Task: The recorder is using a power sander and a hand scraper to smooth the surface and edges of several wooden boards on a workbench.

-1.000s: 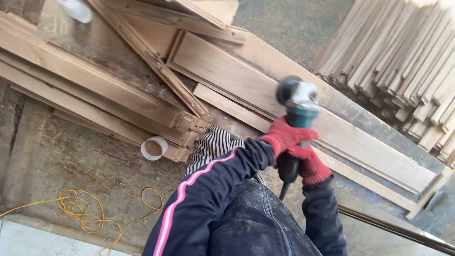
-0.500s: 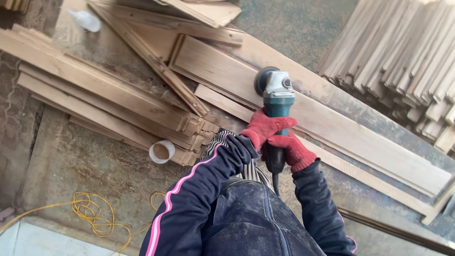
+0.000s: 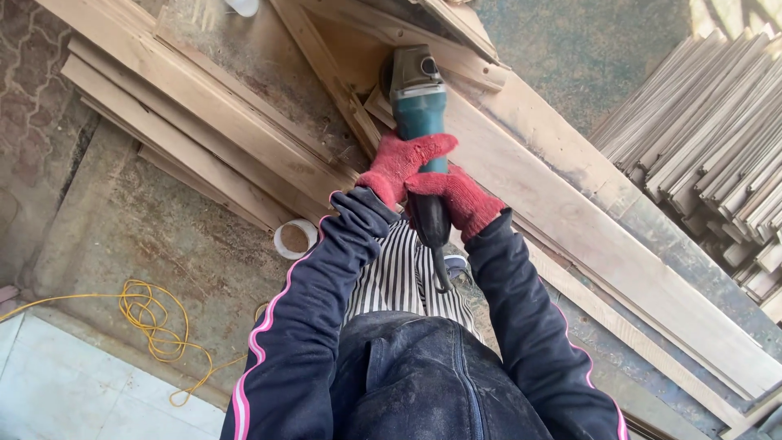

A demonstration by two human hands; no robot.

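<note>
Both red-gloved hands stay wrapped around the green angle grinder (image 3: 419, 106), the left hand (image 3: 399, 165) closed on the body and the right hand (image 3: 454, 198) closed on the dark handle just nearer. The tool now sits farther left and farther away than half a second ago, its head at the far end of the long plank (image 3: 586, 236), beside the thin strip (image 3: 322, 69) crossing the stacked boards (image 3: 187, 130). The tape roll (image 3: 295, 239) and yellow cord (image 3: 151, 326) lie on the ground, left of the striped apron.
</note>
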